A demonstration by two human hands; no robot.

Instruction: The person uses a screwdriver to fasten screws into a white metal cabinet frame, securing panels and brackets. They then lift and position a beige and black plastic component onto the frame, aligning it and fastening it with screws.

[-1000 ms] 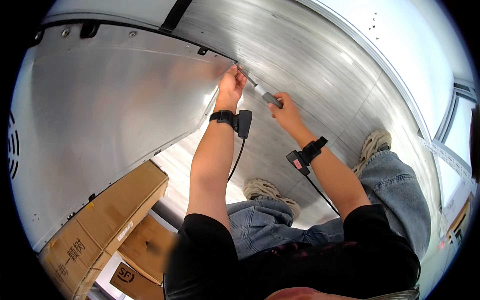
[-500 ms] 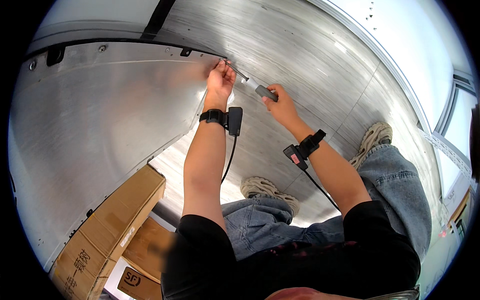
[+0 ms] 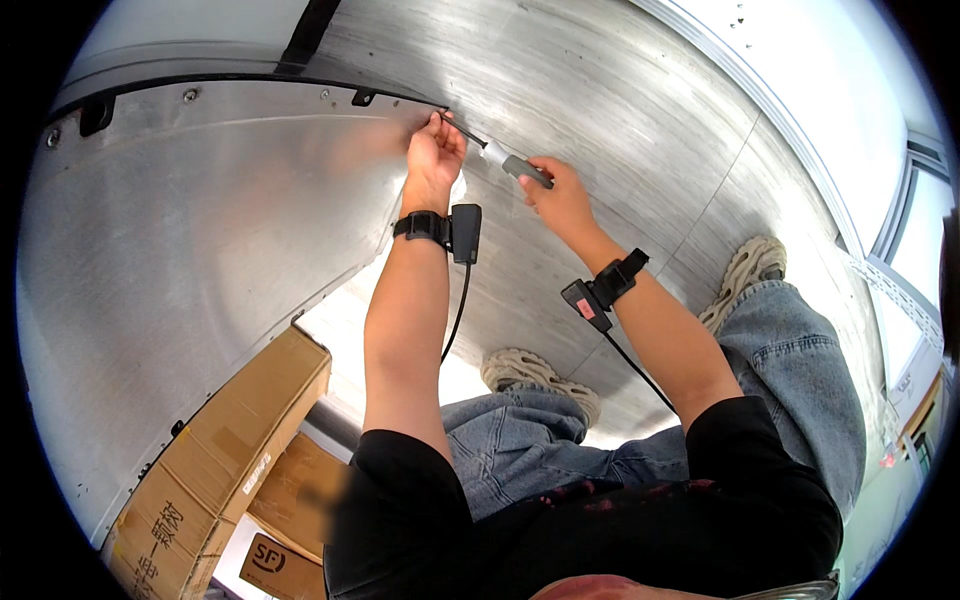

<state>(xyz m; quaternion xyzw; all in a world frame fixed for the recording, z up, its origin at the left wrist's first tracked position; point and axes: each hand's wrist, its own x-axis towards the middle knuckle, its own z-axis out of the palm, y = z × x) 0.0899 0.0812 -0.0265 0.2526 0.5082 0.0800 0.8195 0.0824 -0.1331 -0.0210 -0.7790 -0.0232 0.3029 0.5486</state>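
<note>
In my right hand (image 3: pixel 560 197) is a screwdriver (image 3: pixel 522 168) with a grey handle, pale collar and long thin dark shaft. Its fingers wrap the handle's rear end. The shaft slants up and left to the corner of a large metal panel (image 3: pixel 230 220). At that corner my left hand (image 3: pixel 436 155) is closed in a pinch beside the screwdriver's tip. Whatever lies between those fingertips is too small and covered to make out. Screws and black clips line the panel's far edge.
Cardboard boxes (image 3: pixel 230 425) stand at the lower left, against the panel's near edge. Grey wood-look floor (image 3: pixel 600 110) stretches beyond my hands. Both wrists carry black straps with small cabled boxes. Several small dark bits lie on the white surface (image 3: pixel 790 110) at the upper right.
The screwdriver and my right hand have shifted slightly up and left, and the right-hand fingers sit a little differently on the handle. My left hand stays pinched at the panel corner.
</note>
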